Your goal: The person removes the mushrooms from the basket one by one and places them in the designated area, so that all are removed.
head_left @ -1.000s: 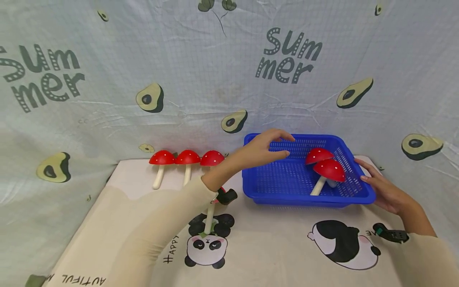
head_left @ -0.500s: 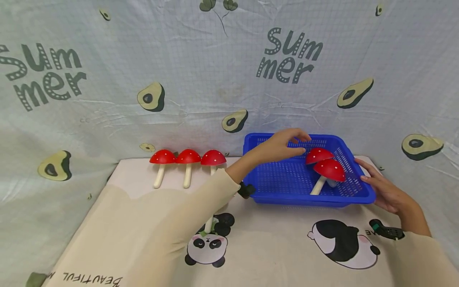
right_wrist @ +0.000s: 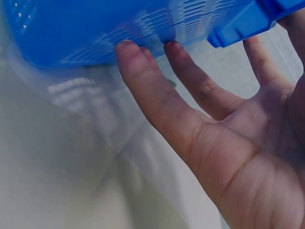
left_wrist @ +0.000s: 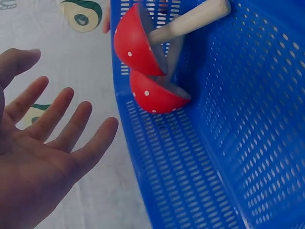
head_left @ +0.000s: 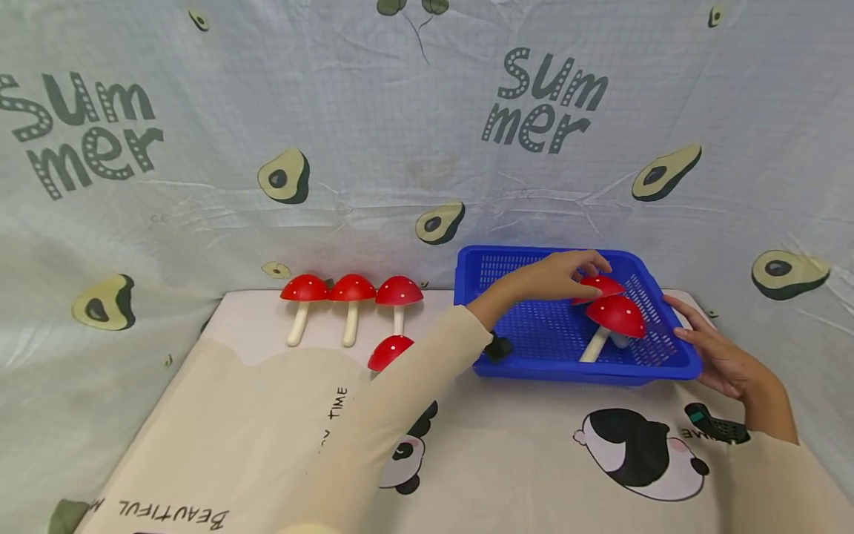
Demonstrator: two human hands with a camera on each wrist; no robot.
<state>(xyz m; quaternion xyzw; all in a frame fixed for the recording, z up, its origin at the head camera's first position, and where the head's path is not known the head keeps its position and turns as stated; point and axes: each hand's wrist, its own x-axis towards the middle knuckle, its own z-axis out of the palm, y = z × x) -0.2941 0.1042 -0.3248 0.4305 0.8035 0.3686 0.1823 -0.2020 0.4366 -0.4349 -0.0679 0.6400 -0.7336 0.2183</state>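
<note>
In the head view my left hand (head_left: 567, 276) is over the blue plastic basket (head_left: 520, 370), its fingers spread and overlapping the rear toy mushroom (head_left: 610, 286). The left wrist view shows a bare palm, with a gap between the fingers and the two red caps. A front toy mushroom (head_left: 618, 315), red with white dots and a pale stem, leans over the rear one at the basket's right end. My right hand (head_left: 717, 352) touches the right side of the basket. Its extended fingertips (right_wrist: 129, 50) lie against the slotted wall in the right wrist view.
Three more toy mushrooms (head_left: 352, 289) lie in a row at the back left. Another mushroom (head_left: 387, 353) lies in front of them, partly hidden by the left sleeve (head_left: 400, 400). A printed cloth (head_left: 373, 148) hangs directly behind the basket, and a patterned cloth covers the table (head_left: 520, 460).
My left hand has moved right across the basket to the rear mushroom, its fingers staying spread. The right hand stays at the basket's side. The mushrooms and basket have not moved.
</note>
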